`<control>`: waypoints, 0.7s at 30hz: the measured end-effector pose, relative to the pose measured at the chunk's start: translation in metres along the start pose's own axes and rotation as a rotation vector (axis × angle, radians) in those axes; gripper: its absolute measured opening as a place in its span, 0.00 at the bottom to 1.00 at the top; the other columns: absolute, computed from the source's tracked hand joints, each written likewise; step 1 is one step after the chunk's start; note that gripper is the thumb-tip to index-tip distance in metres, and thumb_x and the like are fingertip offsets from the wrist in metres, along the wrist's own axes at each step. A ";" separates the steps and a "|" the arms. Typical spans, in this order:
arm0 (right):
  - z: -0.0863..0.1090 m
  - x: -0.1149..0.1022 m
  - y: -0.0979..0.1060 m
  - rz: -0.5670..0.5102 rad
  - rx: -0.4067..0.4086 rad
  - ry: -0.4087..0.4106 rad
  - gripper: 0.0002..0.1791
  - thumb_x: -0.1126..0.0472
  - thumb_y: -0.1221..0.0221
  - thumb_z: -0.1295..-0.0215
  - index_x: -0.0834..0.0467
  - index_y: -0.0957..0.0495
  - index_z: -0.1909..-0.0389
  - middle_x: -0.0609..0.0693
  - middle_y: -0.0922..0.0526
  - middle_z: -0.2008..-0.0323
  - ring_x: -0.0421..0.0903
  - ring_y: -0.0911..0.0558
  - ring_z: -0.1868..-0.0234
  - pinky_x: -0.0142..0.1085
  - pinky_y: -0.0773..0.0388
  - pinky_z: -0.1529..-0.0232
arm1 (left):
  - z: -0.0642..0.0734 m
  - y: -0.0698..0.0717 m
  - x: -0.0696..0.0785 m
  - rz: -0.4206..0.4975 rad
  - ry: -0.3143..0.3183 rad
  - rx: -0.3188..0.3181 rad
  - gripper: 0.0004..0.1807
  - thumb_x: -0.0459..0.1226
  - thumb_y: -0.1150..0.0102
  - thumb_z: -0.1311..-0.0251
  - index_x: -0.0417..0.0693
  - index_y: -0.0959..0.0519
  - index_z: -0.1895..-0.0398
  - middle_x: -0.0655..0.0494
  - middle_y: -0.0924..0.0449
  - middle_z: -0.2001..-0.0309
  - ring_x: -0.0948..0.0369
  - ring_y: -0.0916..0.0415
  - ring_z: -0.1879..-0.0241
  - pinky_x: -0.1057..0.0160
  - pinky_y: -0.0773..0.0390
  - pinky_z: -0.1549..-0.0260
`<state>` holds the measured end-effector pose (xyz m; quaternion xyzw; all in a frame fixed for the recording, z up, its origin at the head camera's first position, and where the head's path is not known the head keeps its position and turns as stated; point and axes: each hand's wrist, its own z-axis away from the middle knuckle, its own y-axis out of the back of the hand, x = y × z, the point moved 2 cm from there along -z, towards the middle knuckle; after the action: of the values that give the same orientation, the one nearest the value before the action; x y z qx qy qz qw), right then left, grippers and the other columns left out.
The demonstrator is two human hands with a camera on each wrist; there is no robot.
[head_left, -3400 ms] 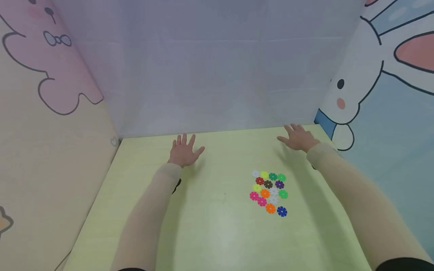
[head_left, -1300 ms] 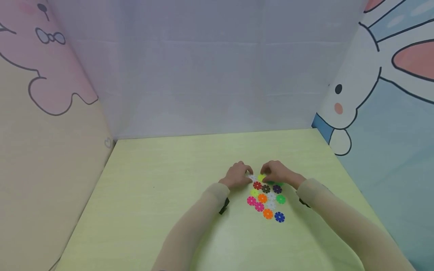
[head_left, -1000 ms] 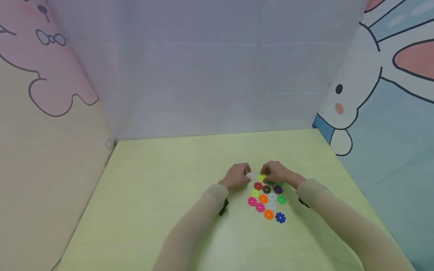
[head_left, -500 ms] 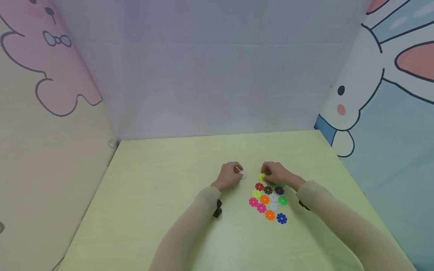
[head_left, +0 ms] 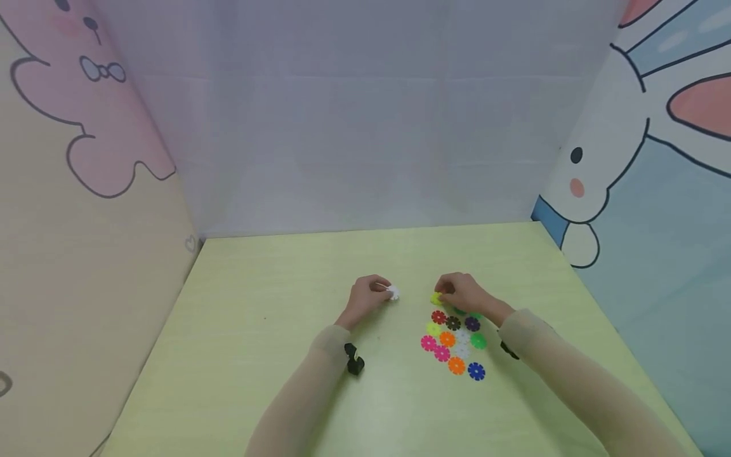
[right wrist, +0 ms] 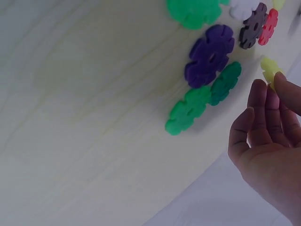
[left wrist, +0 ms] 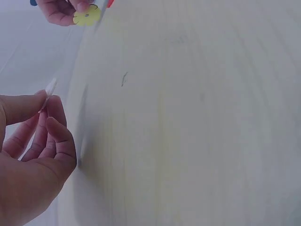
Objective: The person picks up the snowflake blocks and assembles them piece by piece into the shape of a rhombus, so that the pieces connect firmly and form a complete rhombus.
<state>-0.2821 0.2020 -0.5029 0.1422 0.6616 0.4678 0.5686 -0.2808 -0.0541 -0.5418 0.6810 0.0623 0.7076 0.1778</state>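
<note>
My left hand (head_left: pixel 362 301) had drawn a white disc (head_left: pixel 394 292) away from the other discs (head_left: pixel 447 339) and pinched it above the counter (head_left: pixel 228 317), while my right hand (head_left: pixel 465 294) pinched a yellow disc (head_left: pixel 436 298) near them. So each hand held a single disc.

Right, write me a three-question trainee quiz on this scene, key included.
1. Which hand pinches a white disc?
2. True or false: the right hand holds nothing.
3. How many pink discs lie on the table?

Key:
1. The left hand.
2. False; it pinches a yellow disc.
3. Two.
</note>
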 end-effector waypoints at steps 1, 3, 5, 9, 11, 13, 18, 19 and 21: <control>0.000 -0.001 0.000 -0.003 0.010 0.004 0.05 0.66 0.38 0.38 0.60 0.20 0.62 0.46 0.20 0.68 0.44 0.24 0.68 0.40 0.25 0.62 | 0.000 0.002 -0.001 0.025 0.006 0.004 0.09 0.34 0.32 0.46 0.45 0.18 0.62 0.55 0.18 0.68 0.60 0.21 0.67 0.64 0.23 0.74; -0.001 -0.003 0.000 -0.012 0.031 0.017 0.05 0.66 0.37 0.38 0.59 0.20 0.62 0.46 0.20 0.68 0.44 0.23 0.67 0.40 0.24 0.61 | 0.000 0.006 -0.004 0.089 0.014 0.008 0.10 0.33 0.32 0.46 0.43 0.18 0.61 0.53 0.18 0.69 0.59 0.19 0.68 0.64 0.24 0.75; -0.003 -0.006 -0.001 -0.022 0.048 0.034 0.05 0.65 0.37 0.38 0.59 0.19 0.62 0.46 0.19 0.67 0.44 0.23 0.66 0.39 0.24 0.61 | 0.000 0.009 -0.007 0.143 0.015 0.015 0.11 0.32 0.32 0.46 0.41 0.18 0.60 0.51 0.17 0.68 0.58 0.19 0.69 0.64 0.24 0.74; -0.008 -0.011 -0.003 -0.058 0.067 0.064 0.05 0.65 0.37 0.39 0.58 0.19 0.62 0.46 0.19 0.66 0.44 0.22 0.65 0.39 0.23 0.60 | 0.001 0.015 -0.011 0.231 0.020 0.026 0.12 0.30 0.33 0.45 0.37 0.19 0.58 0.48 0.17 0.67 0.55 0.18 0.68 0.64 0.23 0.71; -0.011 -0.014 -0.005 -0.071 0.074 0.072 0.04 0.64 0.37 0.38 0.58 0.18 0.62 0.45 0.19 0.66 0.43 0.21 0.65 0.39 0.23 0.60 | 0.003 0.017 -0.013 0.257 0.026 0.036 0.12 0.30 0.34 0.45 0.36 0.19 0.58 0.47 0.17 0.66 0.54 0.18 0.68 0.63 0.22 0.70; -0.014 -0.019 -0.007 -0.089 0.081 0.073 0.04 0.64 0.36 0.38 0.57 0.18 0.63 0.45 0.19 0.66 0.43 0.21 0.66 0.38 0.23 0.60 | 0.006 0.018 -0.012 0.270 0.034 0.049 0.12 0.30 0.34 0.45 0.37 0.19 0.58 0.48 0.17 0.66 0.54 0.18 0.67 0.63 0.22 0.69; -0.022 -0.032 -0.015 -0.135 0.089 0.086 0.03 0.65 0.37 0.38 0.58 0.18 0.64 0.47 0.19 0.67 0.46 0.18 0.69 0.37 0.21 0.65 | 0.012 0.018 -0.010 0.291 0.038 0.068 0.11 0.31 0.34 0.45 0.36 0.18 0.58 0.48 0.17 0.68 0.56 0.19 0.68 0.65 0.24 0.71; -0.024 -0.034 -0.018 -0.142 0.093 0.086 0.03 0.65 0.37 0.38 0.58 0.18 0.64 0.47 0.19 0.68 0.46 0.18 0.69 0.37 0.21 0.65 | 0.013 0.017 -0.010 0.297 0.039 0.072 0.11 0.31 0.33 0.45 0.36 0.18 0.58 0.48 0.17 0.68 0.57 0.19 0.69 0.65 0.24 0.72; -0.027 -0.039 -0.021 -0.146 0.101 0.080 0.03 0.65 0.37 0.38 0.58 0.19 0.64 0.47 0.19 0.68 0.46 0.18 0.69 0.36 0.21 0.66 | 0.014 0.016 -0.009 0.309 0.042 0.083 0.11 0.32 0.34 0.44 0.35 0.17 0.58 0.48 0.16 0.69 0.58 0.19 0.70 0.66 0.25 0.72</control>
<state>-0.2863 0.1500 -0.4975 0.1033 0.7152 0.3963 0.5664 -0.2692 -0.0746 -0.5442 0.6745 -0.0103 0.7372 0.0371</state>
